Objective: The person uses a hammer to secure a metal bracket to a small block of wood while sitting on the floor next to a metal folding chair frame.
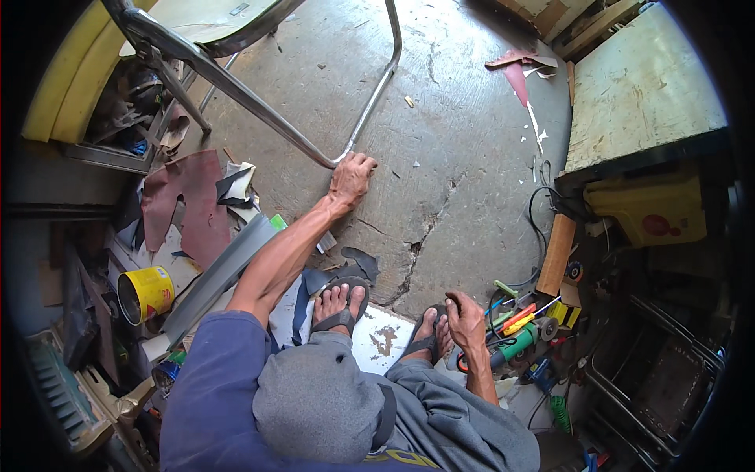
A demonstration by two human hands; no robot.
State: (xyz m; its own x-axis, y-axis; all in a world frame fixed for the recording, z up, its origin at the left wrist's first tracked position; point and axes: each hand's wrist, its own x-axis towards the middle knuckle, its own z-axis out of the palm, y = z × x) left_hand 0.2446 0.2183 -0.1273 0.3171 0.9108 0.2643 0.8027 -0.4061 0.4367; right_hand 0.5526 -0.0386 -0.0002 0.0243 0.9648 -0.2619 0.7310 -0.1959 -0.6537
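Observation:
A bent chrome-coloured tube frame point(266, 118), like that of a chair, stands on the concrete floor at the upper left. My left hand point(351, 181) reaches forward and is closed on the frame's lower corner. Near my right foot point(426, 334), my right hand point(469, 322) hangs with its fingers curled together; whatever may be inside them is hidden. Just right of that hand lie a green angle grinder point(511, 348) and several screwdrivers with coloured handles point(521, 321).
Scraps of maroon sheet point(206, 193), a grey channel strip point(220, 271) and a yellow tin point(146, 295) crowd the left. At the right are a worn tabletop point(645, 86), a wooden piece point(557, 252) and another metal frame point(653, 385). More scraps point(515, 75) lie ahead.

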